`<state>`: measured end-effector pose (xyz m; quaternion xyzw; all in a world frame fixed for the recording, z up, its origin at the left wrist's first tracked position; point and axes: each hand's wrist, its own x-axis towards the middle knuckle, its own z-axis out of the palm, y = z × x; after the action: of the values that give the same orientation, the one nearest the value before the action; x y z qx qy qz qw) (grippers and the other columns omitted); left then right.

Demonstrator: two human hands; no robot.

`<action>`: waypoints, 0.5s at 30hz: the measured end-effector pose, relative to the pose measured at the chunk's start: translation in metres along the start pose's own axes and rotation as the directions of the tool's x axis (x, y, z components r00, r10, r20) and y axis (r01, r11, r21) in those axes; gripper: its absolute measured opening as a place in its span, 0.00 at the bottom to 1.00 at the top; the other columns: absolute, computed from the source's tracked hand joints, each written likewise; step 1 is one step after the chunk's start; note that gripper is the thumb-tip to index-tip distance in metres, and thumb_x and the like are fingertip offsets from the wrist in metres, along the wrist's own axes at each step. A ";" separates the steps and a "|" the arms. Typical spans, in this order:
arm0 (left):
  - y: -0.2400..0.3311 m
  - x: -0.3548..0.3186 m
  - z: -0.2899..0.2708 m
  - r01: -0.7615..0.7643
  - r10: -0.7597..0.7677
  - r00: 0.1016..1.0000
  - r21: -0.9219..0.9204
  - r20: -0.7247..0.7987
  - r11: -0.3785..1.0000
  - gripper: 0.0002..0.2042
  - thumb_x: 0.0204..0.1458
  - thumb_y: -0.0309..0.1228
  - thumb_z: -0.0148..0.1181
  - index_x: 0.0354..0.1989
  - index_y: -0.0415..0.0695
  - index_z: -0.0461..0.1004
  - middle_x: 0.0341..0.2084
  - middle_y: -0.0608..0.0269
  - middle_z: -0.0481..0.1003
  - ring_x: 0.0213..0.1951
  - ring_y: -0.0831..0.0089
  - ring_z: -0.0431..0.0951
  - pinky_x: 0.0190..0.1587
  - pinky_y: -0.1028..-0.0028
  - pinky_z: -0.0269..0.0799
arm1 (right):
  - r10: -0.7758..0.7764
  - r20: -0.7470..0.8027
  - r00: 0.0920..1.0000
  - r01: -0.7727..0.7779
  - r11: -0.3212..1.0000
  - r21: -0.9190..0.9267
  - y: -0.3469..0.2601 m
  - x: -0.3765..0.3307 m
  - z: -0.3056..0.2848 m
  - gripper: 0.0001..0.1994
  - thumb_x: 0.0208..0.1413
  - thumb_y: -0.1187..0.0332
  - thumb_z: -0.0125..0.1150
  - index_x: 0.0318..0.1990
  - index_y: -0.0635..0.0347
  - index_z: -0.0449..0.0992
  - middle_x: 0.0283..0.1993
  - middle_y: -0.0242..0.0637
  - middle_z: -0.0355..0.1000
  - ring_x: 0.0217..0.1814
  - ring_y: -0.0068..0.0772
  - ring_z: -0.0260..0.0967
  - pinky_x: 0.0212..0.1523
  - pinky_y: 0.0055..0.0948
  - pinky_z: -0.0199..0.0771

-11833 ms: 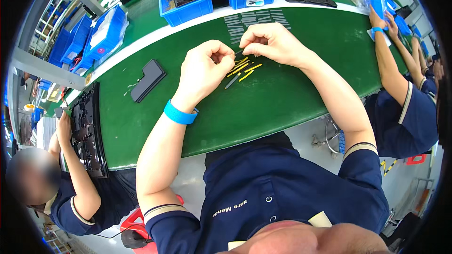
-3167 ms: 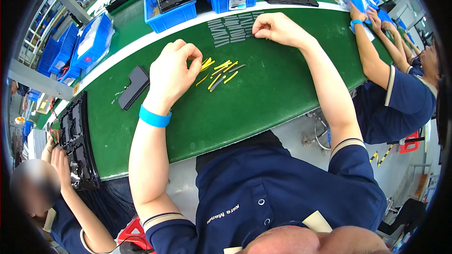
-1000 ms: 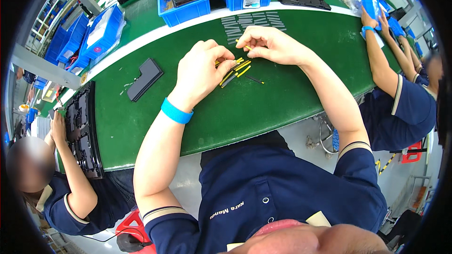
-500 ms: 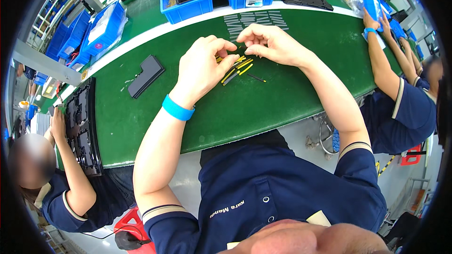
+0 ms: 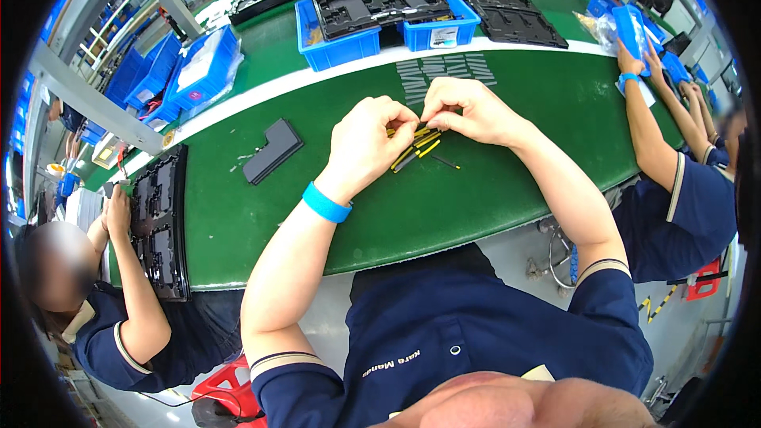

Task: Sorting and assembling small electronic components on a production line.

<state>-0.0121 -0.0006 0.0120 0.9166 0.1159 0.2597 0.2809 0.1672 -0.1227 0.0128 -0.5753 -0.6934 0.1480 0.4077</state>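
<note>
My left hand (image 5: 366,143) and my right hand (image 5: 464,111) meet fingertip to fingertip over the green table (image 5: 333,222). Between them they pinch a small dark strip, mostly hidden by the fingers. Just below the fingertips lie several short yellow and black strips (image 5: 418,150) in a loose heap, with one thin black strip (image 5: 446,162) a little to the right. A row of grey strips (image 5: 444,71) is laid out just beyond my hands. A blue band (image 5: 326,203) circles my left wrist.
A flat dark L-shaped part (image 5: 272,150) lies to the left. Blue bins with black moulded trays (image 5: 380,12) stand beyond a white stripe. A person at left handles a black tray (image 5: 158,222). Another person's arm (image 5: 646,127) rests at the right edge.
Over the last second my hands stayed together above the strips. About three seconds ago my right hand was out at the grey row, then came back to the left hand.
</note>
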 end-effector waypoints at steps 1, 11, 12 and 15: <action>0.001 0.001 0.000 0.008 -0.008 1.000 -0.009 -0.007 1.000 0.04 0.47 0.30 0.62 0.29 0.45 0.78 0.27 0.62 0.75 0.32 0.66 0.76 0.35 0.71 0.73 | 0.013 -0.008 1.000 -0.012 0.991 0.135 0.000 -0.001 0.002 0.04 0.50 0.77 0.62 0.34 0.64 0.76 0.31 0.33 0.71 0.34 0.24 0.70 0.36 0.24 0.72; -0.019 0.003 -0.016 0.010 0.001 0.998 0.158 -0.068 0.987 0.03 0.45 0.29 0.59 0.25 0.45 0.75 0.25 0.65 0.73 0.33 0.68 0.75 0.36 0.69 0.72 | 0.302 -0.273 0.914 -0.290 0.953 0.081 0.050 -0.007 -0.059 0.05 0.54 0.75 0.60 0.38 0.64 0.75 0.29 0.28 0.72 0.29 0.17 0.68 0.31 0.20 0.71; -0.019 0.005 -0.020 0.031 -0.016 0.996 0.160 -0.093 0.987 0.03 0.44 0.31 0.58 0.24 0.48 0.75 0.24 0.68 0.73 0.33 0.68 0.74 0.36 0.68 0.72 | 0.356 -0.272 0.894 -0.363 0.931 0.025 0.051 -0.010 -0.070 0.05 0.54 0.75 0.60 0.38 0.64 0.75 0.29 0.27 0.72 0.29 0.17 0.67 0.30 0.21 0.71; -0.012 0.007 -0.020 0.045 -0.032 0.996 0.167 -0.085 0.985 0.03 0.45 0.31 0.58 0.25 0.48 0.74 0.24 0.69 0.72 0.33 0.70 0.74 0.37 0.69 0.71 | 0.386 -0.171 0.906 -0.416 0.888 -0.196 0.061 -0.025 -0.091 0.04 0.53 0.75 0.62 0.36 0.62 0.75 0.28 0.27 0.72 0.29 0.17 0.66 0.31 0.22 0.70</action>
<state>-0.0173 0.0206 0.0221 0.9233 0.1665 0.2808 0.2025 0.2755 -0.1515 0.0180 -0.7575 -0.5443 0.1114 0.3428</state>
